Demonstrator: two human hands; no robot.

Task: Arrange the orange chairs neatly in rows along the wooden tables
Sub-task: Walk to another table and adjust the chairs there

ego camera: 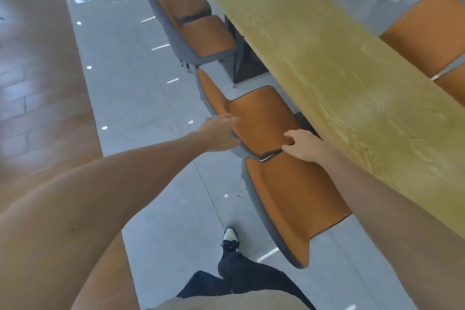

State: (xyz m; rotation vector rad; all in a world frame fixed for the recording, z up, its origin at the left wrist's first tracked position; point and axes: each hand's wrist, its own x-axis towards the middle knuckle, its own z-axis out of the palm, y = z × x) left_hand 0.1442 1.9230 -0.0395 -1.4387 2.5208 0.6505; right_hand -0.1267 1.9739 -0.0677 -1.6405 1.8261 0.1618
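Observation:
A long wooden table runs diagonally from the top centre to the right edge. Orange chairs with grey shells line its left side. I hold the middle orange chair. My left hand clasps the rim of its backrest, fingers above and thumb below. My right hand curls over the near edge of its seat, close to the table's edge. The nearest orange chair stands right beside it, almost touching. Two farther chairs sit tucked in a row.
More orange chairs stand on the table's far side. A dark table base sits under the top. A grey tiled aisle runs to my left, bordered by brown flooring. My shoe is on the tiles.

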